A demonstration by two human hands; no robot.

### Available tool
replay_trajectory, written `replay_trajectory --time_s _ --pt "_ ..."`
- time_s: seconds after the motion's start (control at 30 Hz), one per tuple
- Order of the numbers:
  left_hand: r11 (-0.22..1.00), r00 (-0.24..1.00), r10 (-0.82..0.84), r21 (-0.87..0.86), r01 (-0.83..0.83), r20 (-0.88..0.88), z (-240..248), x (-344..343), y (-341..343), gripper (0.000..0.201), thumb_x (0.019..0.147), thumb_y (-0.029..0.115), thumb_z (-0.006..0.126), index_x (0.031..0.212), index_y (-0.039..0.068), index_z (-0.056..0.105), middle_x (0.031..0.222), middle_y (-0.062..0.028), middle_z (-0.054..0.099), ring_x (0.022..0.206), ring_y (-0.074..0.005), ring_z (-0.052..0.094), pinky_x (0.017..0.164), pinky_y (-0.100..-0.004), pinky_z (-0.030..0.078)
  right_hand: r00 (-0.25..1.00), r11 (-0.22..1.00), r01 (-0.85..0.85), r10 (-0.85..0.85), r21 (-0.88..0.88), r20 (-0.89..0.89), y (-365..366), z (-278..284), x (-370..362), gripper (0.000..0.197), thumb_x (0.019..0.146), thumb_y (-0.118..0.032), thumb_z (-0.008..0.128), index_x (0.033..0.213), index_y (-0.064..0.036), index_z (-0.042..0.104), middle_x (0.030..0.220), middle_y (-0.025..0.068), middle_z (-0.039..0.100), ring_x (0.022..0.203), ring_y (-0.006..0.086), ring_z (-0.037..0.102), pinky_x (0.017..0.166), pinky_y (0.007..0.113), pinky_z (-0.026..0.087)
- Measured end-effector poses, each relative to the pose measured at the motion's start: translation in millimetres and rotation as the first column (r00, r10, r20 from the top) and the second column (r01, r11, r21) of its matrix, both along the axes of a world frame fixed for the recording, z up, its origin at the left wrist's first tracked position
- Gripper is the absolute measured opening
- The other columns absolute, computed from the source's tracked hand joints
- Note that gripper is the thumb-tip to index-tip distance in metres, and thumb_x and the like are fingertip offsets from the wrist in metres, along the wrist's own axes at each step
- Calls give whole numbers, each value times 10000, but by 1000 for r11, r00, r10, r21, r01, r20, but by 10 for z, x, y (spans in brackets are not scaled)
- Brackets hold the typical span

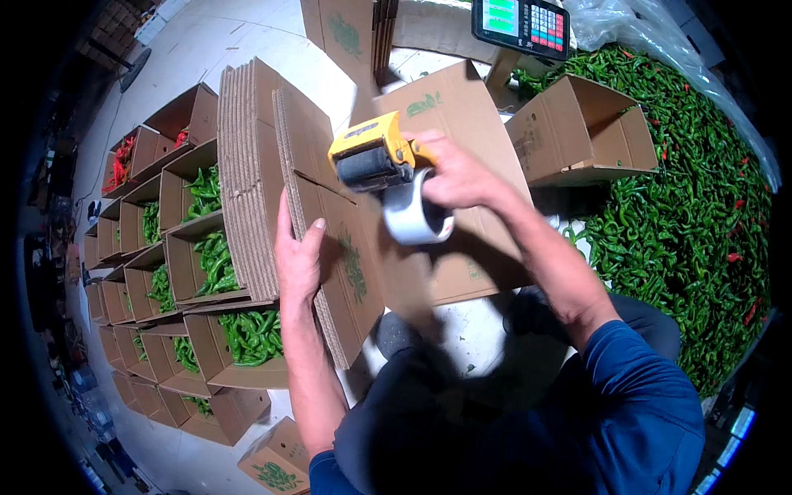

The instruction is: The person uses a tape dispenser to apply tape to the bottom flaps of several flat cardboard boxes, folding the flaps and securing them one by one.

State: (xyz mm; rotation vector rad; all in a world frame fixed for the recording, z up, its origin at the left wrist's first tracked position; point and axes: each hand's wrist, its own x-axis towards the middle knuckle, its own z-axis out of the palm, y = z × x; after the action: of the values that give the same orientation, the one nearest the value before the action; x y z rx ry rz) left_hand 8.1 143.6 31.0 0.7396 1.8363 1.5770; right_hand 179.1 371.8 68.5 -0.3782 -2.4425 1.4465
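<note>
A yellow tape dispenser [369,136] with a white tape roll [404,219] is in my right hand [454,173], its fingers wrapped round the handle. It hangs over a brown cardboard box [487,239] with green print, in front of my knees. My left hand [299,257] grips the edge of a few flattened cardboard boxes [337,285] standing on edge, thumb on the near face and fingers behind. Close behind these, on the left, stands a thicker stack of flattened boxes [252,181].
Open boxes of green peppers [252,338] stand in rows at left, two with red peppers [121,162]. A large heap of green peppers [676,239] lies at right, with an open box [561,136] at its edge. A scale display [521,25] stands at the back.
</note>
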Motion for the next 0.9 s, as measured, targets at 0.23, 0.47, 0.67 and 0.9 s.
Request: replay_trajectory --time_s 0.23,0.47,0.67,0.9 --pt "998 996 59 4 -59 64 34 57 26 756 940 149 656 1570 12 262 1550 -188 401 1391 -251 422 1144 -367 346 867 708 497 -422 -501 264 -171 -175 321 110 787 51 550 817 40 655 678 86 659 587 149 644 536 293 514" --pt "997 998 51 -51 -50 22 144 94 70 724 950 113 615 1575 21 261 1570 -177 372 1394 -258 418 1156 -374 327 792 -221 513 -250 -829 557 -505 -1548 -343 477 721 137 486 1191 66 517 1112 202 580 969 313 640 762 492 541" --pt "992 997 83 -94 -83 -5 229 133 71 718 931 80 597 1572 22 277 1558 -161 390 1380 -246 428 1146 -359 332 764 223 595 -454 -772 458 -159 -1800 -1017 388 797 40 509 1176 13 587 947 133 627 854 252 643 689 401 532" --pt "996 999 53 -67 -53 6 158 142 157 744 908 41 596 1572 0 262 1557 -173 380 1366 -233 433 1132 -342 344 901 887 429 -408 -170 146 -201 -2072 -1123 568 845 13 543 1386 -155 583 938 160 728 900 242 709 780 360 552"
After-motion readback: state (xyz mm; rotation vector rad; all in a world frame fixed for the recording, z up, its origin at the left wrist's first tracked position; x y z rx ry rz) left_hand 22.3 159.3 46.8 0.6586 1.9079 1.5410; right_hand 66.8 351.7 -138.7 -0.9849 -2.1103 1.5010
